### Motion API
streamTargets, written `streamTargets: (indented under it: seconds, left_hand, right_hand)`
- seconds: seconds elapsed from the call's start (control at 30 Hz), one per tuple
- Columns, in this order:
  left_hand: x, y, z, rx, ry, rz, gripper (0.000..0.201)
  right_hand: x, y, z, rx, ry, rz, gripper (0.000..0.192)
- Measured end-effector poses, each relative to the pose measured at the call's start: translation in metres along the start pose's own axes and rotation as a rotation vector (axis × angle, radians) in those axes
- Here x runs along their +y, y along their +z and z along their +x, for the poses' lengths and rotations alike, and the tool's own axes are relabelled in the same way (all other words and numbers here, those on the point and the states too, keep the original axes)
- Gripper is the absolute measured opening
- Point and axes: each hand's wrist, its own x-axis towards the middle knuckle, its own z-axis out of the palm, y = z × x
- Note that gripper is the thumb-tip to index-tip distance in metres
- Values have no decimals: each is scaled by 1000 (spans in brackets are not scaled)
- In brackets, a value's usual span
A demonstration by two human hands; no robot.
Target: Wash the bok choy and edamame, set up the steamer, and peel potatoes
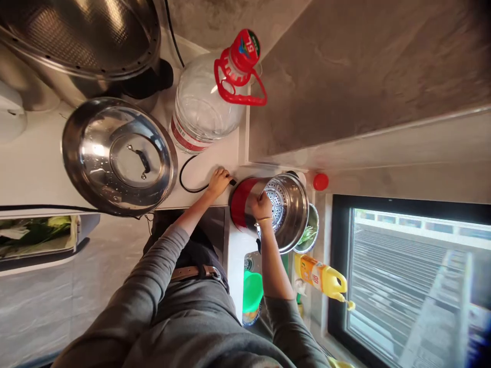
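Observation:
My left hand [219, 181] is closed around the end of a black power cord [186, 188], with a small black connector [232, 182] poking out by the fingertips. That connector is close to the side of a red steamer pot [242, 204]; whether they touch I cannot tell. My right hand [263, 207] grips the near rim of this pot, thumb toward the inside. Within the pot's steel wall lies a perforated steamer plate [276, 200]. The fingers on the pot's outer side are partly hidden.
Left on the counter [30, 174] stand a domed steel lid [97, 168], a large steel pot [76, 66] and a clear 5L bottle [207, 97]. Right are a bowl of greens [308, 234], a red cap [321, 181], a yellow detergent bottle [322, 276], a green basin [252, 291] and a window [402, 276].

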Motion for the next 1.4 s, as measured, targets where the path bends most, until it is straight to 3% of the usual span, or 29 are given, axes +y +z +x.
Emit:
streamTargets:
  seconds: [0.1, 0.2, 0.4, 0.57, 0.77, 0.93, 1.1, 1.27, 1.4]
  left_hand:
    - [-2, 3, 0, 32, 4, -44, 28]
    - [-4, 6, -1, 43, -6, -71, 29]
    - [-9, 9, -7, -29, 85, -122, 25]
    - [-8, 12, -10, -64, 125, -162, 23]
    - [0, 13, 2, -15, 114, -156, 24]
    - [-1, 16, 16, -42, 143, -124, 25]
    - [-9, 22, 20, -114, 262, -69, 17]
    - [-15, 21, 18, -138, 297, -106, 12]
    - [-19, 18, 22, -168, 354, -99, 11]
  right_hand:
    - [13, 3, -15, 25, -88, 34, 14]
    - [29, -5, -43, -36, -160, 102, 21]
    - [50, -34, -88, -66, -137, 61, 27]
    - [61, -49, -100, -52, -113, 29, 42]
    - [79, -49, -115, -74, -143, -14, 42]
    - [99, -47, -121, -151, -281, -59, 30]
    - [116, -41, -119, -306, -420, -59, 27]
    - [106, -47, -116, -378, -396, -5, 34]
    - [66, -41, -88, -242, -168, 203, 66]
